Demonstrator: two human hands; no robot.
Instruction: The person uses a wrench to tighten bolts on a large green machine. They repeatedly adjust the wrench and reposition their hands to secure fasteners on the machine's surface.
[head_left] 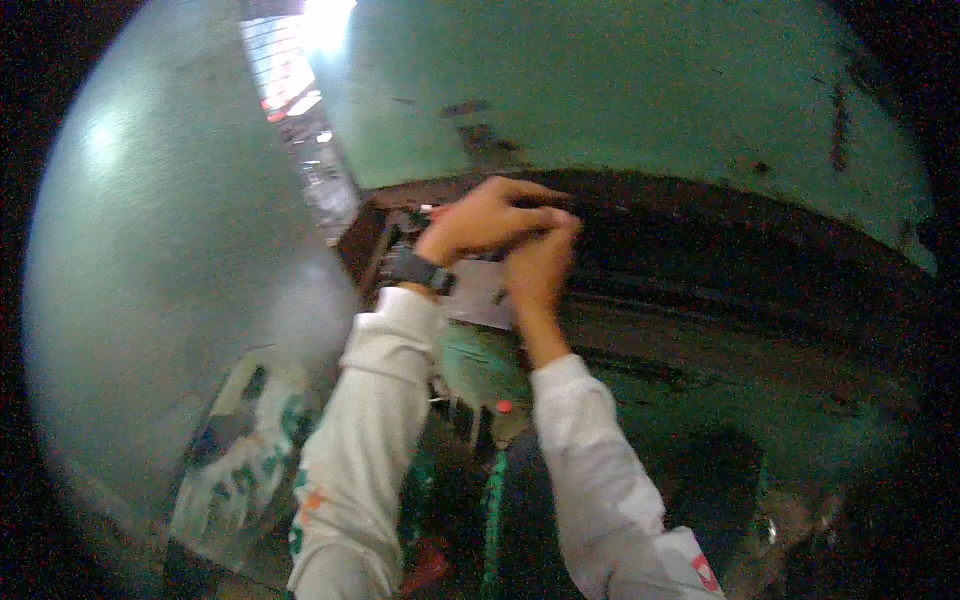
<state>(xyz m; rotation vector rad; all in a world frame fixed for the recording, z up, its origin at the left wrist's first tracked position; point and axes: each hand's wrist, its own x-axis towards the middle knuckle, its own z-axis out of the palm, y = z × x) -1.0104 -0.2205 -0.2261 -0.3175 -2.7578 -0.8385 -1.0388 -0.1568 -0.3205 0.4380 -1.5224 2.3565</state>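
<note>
My left hand (478,222) and my right hand (540,262) meet close together over a dark recess of a green machine (620,90). Fingers of both hands are curled and pinched around something small that I cannot make out. A dark watch (418,270) sits on my left wrist. Both forearms wear pale long sleeves. Under the hands lies a pale flat plate (480,300), and below it a green machine part with a small red button (503,406).
A large curved grey metal panel (170,260) fills the left side. The green wall above has dark chipped patches (485,140). A dark slot (740,270) runs right from the hands. A bright gap (300,90) shows at the top left.
</note>
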